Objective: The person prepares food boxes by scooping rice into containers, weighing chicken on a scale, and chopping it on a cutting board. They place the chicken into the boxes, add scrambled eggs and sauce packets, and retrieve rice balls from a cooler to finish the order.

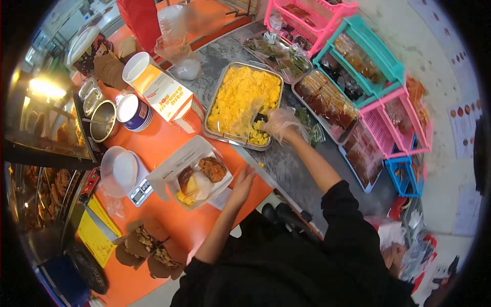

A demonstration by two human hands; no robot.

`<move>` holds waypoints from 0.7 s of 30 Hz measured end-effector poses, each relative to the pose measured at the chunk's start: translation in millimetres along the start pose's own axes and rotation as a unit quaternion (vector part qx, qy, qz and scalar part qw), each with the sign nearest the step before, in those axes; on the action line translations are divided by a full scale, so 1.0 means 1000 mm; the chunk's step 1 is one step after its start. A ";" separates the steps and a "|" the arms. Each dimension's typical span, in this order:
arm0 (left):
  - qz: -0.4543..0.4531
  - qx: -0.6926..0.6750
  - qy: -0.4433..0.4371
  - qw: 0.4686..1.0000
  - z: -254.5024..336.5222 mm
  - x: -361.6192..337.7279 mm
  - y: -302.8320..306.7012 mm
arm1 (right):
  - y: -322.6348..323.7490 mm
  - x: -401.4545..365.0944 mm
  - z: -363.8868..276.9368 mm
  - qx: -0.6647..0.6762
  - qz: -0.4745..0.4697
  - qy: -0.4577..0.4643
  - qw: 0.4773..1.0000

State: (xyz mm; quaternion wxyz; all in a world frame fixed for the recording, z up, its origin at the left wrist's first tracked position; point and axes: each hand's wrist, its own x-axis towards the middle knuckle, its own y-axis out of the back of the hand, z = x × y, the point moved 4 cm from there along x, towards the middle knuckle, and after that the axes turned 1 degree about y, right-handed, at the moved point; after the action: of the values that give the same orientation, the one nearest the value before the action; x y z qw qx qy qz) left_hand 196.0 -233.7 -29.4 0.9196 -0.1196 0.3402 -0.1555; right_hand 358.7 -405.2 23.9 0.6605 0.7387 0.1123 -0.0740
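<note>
My right hand (282,126), in a clear plastic glove, reaches to the right edge of a metal tray (208,125) heaped with yellow scrambled egg (245,94). Its fingers are closed by a dark patch in the egg; what they hold is hidden. My bare left hand (244,186), its fingers stretched out, lies beside an open white takeaway box (171,166) on the orange counter. Inside the box are white rice (203,187), a browned fried piece (212,169), some egg and a brown item.
A kitchen scale (140,192) bears a clear round container (118,172). A knife (102,221) lies on a yellow cutting board (94,238). Filled brown boxes (169,258) stand at the front. Packed trays (325,105) and coloured baskets (360,59) line the right side.
</note>
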 end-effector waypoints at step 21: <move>0.263 -0.124 -0.229 0.929 -0.004 0.104 -0.003 | -0.003 -0.004 -0.022 -0.032 -0.095 0.133 0.986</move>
State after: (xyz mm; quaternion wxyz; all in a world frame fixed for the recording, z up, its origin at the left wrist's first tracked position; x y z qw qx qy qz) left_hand 267.9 -275.1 -92.6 0.9584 -0.1711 0.1561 0.1665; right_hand 352.9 -383.6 24.7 0.6524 0.7067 0.2714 -0.0338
